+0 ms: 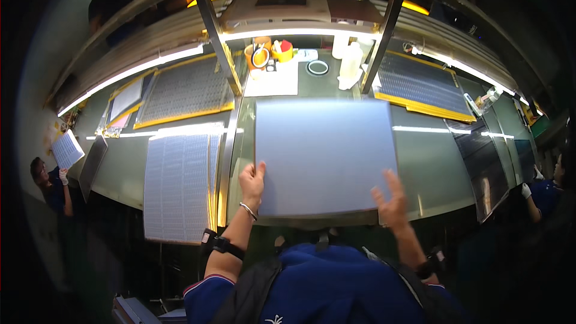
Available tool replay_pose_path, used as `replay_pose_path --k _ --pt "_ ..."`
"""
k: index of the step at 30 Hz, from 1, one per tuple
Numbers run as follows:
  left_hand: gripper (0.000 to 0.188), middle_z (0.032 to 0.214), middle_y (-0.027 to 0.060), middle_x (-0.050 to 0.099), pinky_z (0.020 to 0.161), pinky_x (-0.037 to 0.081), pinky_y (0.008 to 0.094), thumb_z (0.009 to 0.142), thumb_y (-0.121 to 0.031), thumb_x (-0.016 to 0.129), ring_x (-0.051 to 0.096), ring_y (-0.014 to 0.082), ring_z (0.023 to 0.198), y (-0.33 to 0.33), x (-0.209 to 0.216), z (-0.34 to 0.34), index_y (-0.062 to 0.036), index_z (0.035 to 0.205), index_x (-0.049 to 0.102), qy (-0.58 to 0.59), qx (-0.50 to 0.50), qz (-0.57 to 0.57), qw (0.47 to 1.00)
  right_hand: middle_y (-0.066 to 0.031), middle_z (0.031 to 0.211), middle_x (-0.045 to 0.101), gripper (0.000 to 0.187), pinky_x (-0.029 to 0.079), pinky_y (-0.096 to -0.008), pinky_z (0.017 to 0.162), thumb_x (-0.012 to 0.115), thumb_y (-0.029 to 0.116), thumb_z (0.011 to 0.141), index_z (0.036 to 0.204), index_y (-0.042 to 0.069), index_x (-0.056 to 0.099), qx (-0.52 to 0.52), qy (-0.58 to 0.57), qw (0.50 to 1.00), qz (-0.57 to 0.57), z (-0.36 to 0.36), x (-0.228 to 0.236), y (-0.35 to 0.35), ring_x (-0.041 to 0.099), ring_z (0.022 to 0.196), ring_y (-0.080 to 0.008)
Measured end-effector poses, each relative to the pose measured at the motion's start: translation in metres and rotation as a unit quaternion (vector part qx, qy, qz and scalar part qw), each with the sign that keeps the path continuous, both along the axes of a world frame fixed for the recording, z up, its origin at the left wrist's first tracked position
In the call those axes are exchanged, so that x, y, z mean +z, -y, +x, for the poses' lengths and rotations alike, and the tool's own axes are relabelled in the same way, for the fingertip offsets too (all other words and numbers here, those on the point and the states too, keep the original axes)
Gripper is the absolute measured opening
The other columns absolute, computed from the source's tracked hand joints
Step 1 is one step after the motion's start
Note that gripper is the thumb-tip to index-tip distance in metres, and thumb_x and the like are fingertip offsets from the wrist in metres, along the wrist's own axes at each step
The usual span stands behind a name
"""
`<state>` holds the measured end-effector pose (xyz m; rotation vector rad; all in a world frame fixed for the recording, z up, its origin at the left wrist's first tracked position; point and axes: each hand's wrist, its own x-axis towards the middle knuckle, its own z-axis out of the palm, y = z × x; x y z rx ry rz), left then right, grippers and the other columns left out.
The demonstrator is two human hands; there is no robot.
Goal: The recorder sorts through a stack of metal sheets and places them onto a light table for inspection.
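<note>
A large flat blue-grey panel [324,156], plain on its upper face, lies in front of me across the workbench [240,144]. At its lower left edge is my left hand [252,183], fingers curled and closed on the rim; a bracelet and a dark strap are on that arm. My right hand [393,201] is beside the panel's lower right edge, with its fingers spread and slightly blurred. Whether it touches the edge I cannot tell.
A stack of patterned sheets [180,183] stands on the left. Yellow-edged panels [183,90] lie behind it, others [423,87] at the right. White bottles [351,63], orange containers [282,51] and a ring [317,68] sit at the back. Co-workers [54,183] handle sheets on both sides.
</note>
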<state>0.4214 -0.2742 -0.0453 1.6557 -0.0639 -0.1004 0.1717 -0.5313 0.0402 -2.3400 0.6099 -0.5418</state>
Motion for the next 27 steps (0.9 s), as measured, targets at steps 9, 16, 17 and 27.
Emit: replay_pose_path --k 9,16,17,27 --pt "0.033 0.049 -0.004 0.038 0.042 0.027 0.0265 0.078 -0.019 0.064 0.031 0.0058 0.047 0.019 -0.028 0.023 -0.0014 0.056 0.047 -0.078 -0.01 0.097 0.992 -0.0292 0.14 0.011 0.06 0.005 -0.0587 0.102 0.056 0.044 0.079 0.131 0.018 0.041 0.025 -0.175 0.981 -0.079 0.002 -0.1 -0.03 0.006 0.129 -0.0476" --pt "0.024 0.056 0.0068 0.053 0.051 0.039 0.0268 0.072 -0.02 0.061 0.048 0.0081 0.054 -0.011 0.0 0.007 0.0036 0.076 0.061 0.072 -0.098 0.265 0.956 -0.0319 0.137 0.017 0.057 0.007 -0.0625 0.1 0.053 0.05 0.079 0.126 0.018 0.048 0.01 -0.161 0.979 -0.122 -0.004 -0.128 -0.038 0.01 0.127 -0.0497" --pt "0.022 0.059 0.0089 0.055 0.055 0.044 0.0261 0.067 -0.016 0.065 0.053 0.0104 0.057 -0.035 -0.034 0.014 0.0048 0.074 0.063 0.265 0.007 0.212 0.941 -0.032 0.137 0.017 0.057 0.006 -0.0623 0.1 0.052 0.05 0.079 0.126 0.018 0.048 0.02 -0.183 0.976 -0.113 0.003 -0.118 -0.047 0.01 0.127 -0.0497" --pt "0.031 0.091 0.0117 0.062 0.076 0.046 0.0309 0.088 -0.021 0.053 0.057 0.02 0.084 -0.075 0.074 -0.016 0.005 0.104 0.058 0.149 0.071 0.025 0.986 -0.0242 0.12 0.049 0.043 0.033 -0.034 0.099 0.049 0.028 0.09 0.119 -0.005 0.047 0.127 0.142 0.975 0.113 0.127 -0.072 -0.005 0.044 0.117 -0.0322"
